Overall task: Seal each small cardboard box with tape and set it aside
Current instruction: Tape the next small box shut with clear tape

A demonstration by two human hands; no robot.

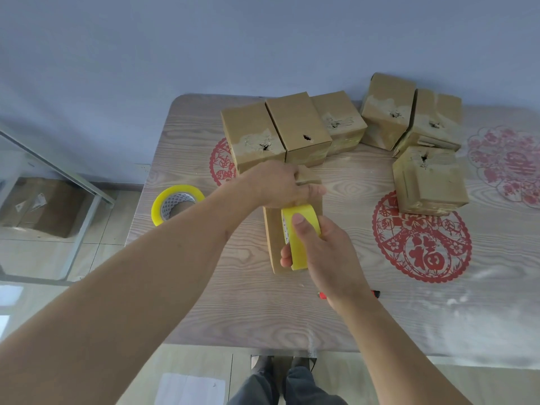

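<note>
Wood-grain table (365, 317) with red paper-cut prints. Spare tape roll (176, 205) at left edge. Six boxes (298, 128) along far side, one box (273, 238) mid-table. Red cutter (377, 293) nearer front edge.

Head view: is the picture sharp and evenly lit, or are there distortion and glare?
Head view: wide-angle bending curves the table edge and stretches both forearms; light is soft, with faint shadows; pale sheen lies on the table at right; the box and tape roll are fairly sharp, and the right hand is slightly soft.
</note>
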